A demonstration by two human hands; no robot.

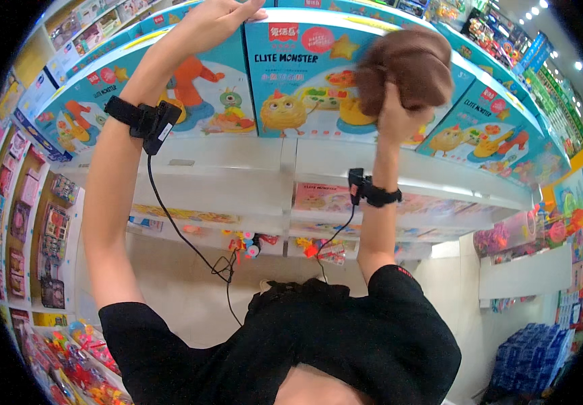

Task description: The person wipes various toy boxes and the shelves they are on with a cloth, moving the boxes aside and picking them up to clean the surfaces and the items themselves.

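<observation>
A row of teal toy boxes [291, 76] stands upright on a white shelf in front of me. My left hand [220, 20] rests with its fingers at the top edge of the boxes, near the gap between two of them. My right hand [400, 114] grips a bunched brown cloth [410, 68], which lies over the front of the middle box and is slightly blurred. Each wrist wears a black strap with a small black device and a cable.
Below the boxes are the white shelf edge [210, 157] and lower shelves with pink boxes [321, 197] and small colourful toys [246, 244]. Toy shelves rise on the left [30, 202]. A white ledge [524, 273] and blue stacked packs [527, 357] are on the right. Black cables hang before me.
</observation>
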